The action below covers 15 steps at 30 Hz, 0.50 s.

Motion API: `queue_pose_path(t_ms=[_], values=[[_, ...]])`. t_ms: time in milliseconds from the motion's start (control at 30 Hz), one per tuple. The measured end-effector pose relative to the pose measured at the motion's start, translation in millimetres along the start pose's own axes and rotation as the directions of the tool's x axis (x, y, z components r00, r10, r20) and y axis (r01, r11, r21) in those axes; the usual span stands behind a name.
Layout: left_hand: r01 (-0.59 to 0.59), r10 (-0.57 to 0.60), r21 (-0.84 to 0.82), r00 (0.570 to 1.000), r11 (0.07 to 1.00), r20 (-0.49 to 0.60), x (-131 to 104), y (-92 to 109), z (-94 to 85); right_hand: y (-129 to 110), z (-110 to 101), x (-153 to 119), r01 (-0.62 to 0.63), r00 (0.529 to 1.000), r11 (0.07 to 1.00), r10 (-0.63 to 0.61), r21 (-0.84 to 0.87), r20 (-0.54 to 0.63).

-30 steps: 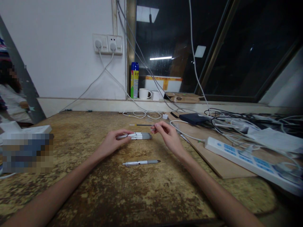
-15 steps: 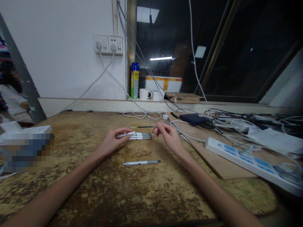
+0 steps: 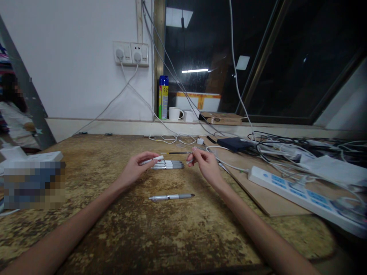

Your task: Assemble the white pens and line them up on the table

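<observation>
My left hand (image 3: 139,165) is closed on a white pen barrel (image 3: 158,157), whose open-looking end points right. Between the pinched fingers of my right hand (image 3: 203,158) is a thin pen refill (image 3: 177,153), dark along its length with a yellowish, clear end toward the left. A small greyish piece (image 3: 189,162) also shows under these fingertips; its kind is unclear. Several white and grey pens (image 3: 169,165) lie side by side on the table between my hands. Nearer to me, one more click pen (image 3: 171,197) lies alone, its grey grip to the right.
The worn wooden table (image 3: 137,233) carries a brown board (image 3: 275,202) at right with a white power strip (image 3: 301,194) and tangled cables (image 3: 275,151). A spray can (image 3: 163,97) and a white mug (image 3: 174,114) stand on the sill. A person (image 3: 17,114) is at far left.
My left hand has lifted slightly with the barrel, turning its end upward and away from the row of pens. The refill in my right hand has shifted a little to the right.
</observation>
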<state>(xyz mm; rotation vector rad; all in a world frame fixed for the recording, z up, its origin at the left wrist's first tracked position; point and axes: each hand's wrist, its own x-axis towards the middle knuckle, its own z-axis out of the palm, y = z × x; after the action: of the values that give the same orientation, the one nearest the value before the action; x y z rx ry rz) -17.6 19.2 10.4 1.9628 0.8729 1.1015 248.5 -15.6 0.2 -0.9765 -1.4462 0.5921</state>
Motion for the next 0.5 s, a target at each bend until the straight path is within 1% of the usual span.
queue_pose_path(t_ms=[200,333,400,500], values=[[0.014,-0.014,0.007,1.0,1.0,-0.024,0.7,-4.8,-2.5,0.0,0.2,0.0,-0.016,1.0,1.0,0.016,0.011,-0.006],[0.023,-0.023,0.005,0.999,1.0,-0.029,0.9,-6.1,-1.8,-2.3,-0.3,-0.8,-0.023,1.0,1.0,0.023,-0.017,-0.004],[0.006,-0.006,0.005,1.0,1.0,-0.023,0.4,-4.4,-0.8,-3.4,-0.9,-1.5,-0.015,1.0,0.999,0.016,-0.047,0.016],[-0.009,0.009,0.024,1.0,1.0,0.002,-1.3,-0.3,0.2,-5.6,-0.4,-3.7,0.017,0.996,0.996,-0.008,-0.093,0.09]])
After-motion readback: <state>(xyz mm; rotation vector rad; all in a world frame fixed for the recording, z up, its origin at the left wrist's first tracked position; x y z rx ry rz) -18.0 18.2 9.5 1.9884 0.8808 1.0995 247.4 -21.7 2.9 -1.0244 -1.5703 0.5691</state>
